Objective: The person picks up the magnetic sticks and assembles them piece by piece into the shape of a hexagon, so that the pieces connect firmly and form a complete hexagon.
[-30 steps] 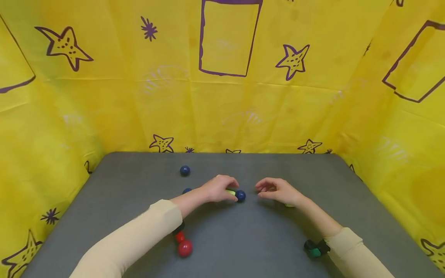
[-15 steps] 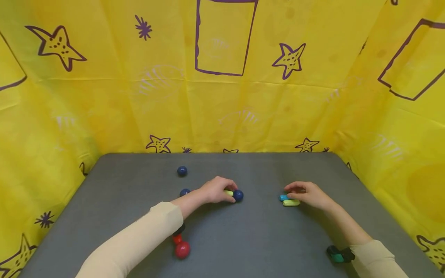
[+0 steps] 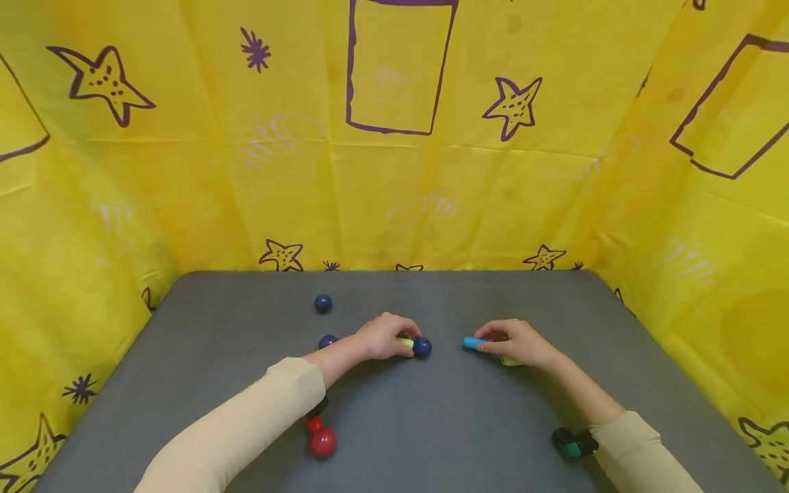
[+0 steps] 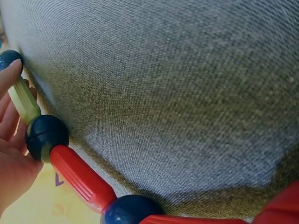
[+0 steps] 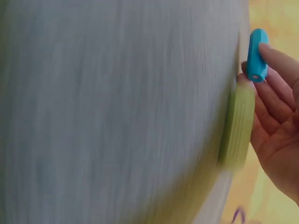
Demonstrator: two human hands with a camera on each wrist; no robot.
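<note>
My left hand (image 3: 385, 337) pinches a yellow-green magnetic stick (image 4: 23, 100) between thumb and fingers. A navy ball (image 3: 422, 347) is joined to that stick's right end. In the left wrist view, the chain runs on through another navy ball (image 4: 46, 133), a red stick (image 4: 84, 179), a third navy ball (image 4: 131, 210) and a further red stick (image 4: 196, 220). My right hand (image 3: 520, 342) holds a light-blue stick (image 5: 257, 56) by thumb and fingertips, its free end pointing at the navy ball, with a gap between. A loose yellow-green stick (image 5: 237, 126) lies below the right hand.
A loose navy ball (image 3: 323, 303) sits toward the back left of the grey table (image 3: 425, 438). A red ball (image 3: 323, 443) touches a red stick (image 3: 314, 423) near the left forearm, which hides part of the chain. Yellow patterned cloth (image 3: 394, 198) surrounds the table.
My right hand went right to the two loose sticks, picked up the light-blue one and carried it back left toward the navy ball. The left hand keeps its hold, nearly still.
</note>
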